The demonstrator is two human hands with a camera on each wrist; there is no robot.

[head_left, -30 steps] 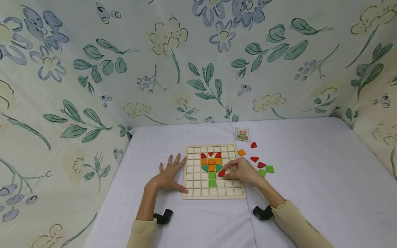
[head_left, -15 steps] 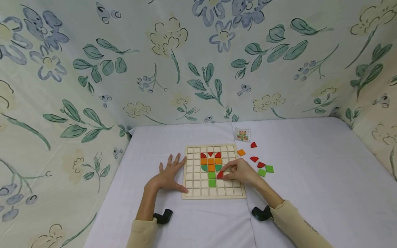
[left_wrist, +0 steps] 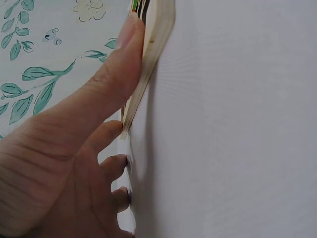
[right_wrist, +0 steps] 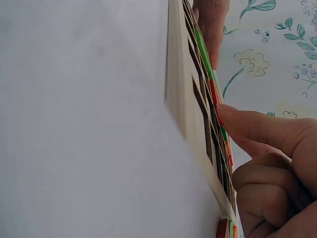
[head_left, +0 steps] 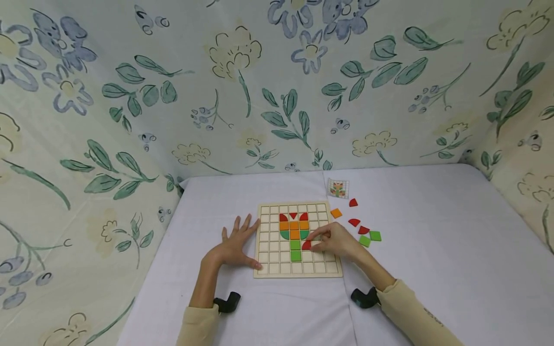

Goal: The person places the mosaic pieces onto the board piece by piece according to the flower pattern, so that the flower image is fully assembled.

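Observation:
A wooden grid board [head_left: 270, 269] lies on the white cloth, bearing a tulip-like pattern of red, orange and green tiles [head_left: 295, 234]. My right hand [head_left: 335, 239] pinches a red quarter-circle tile [head_left: 307, 245] between thumb and index finger, right beside the upper light green square [head_left: 295, 244]. In the right wrist view that red tile [right_wrist: 213, 94] sits at the board's surface by the thumb tip; the other fingers are curled in. My left hand [head_left: 235, 247] is spread at the board's left side, its thumb on the near left corner and a fingertip at the edge.
Right of the board lie loose tiles: an orange square [head_left: 336, 213], several red quarter circles [head_left: 354, 222] and green squares [head_left: 375, 236]. A small pattern card [head_left: 338, 188] lies behind them. A floral cloth [head_left: 277, 96] hangs beyond the table.
The right hand has brought the red quarter-circle tile slightly left and nearer, up against the green square, and it then stays there. The left hand keeps its place.

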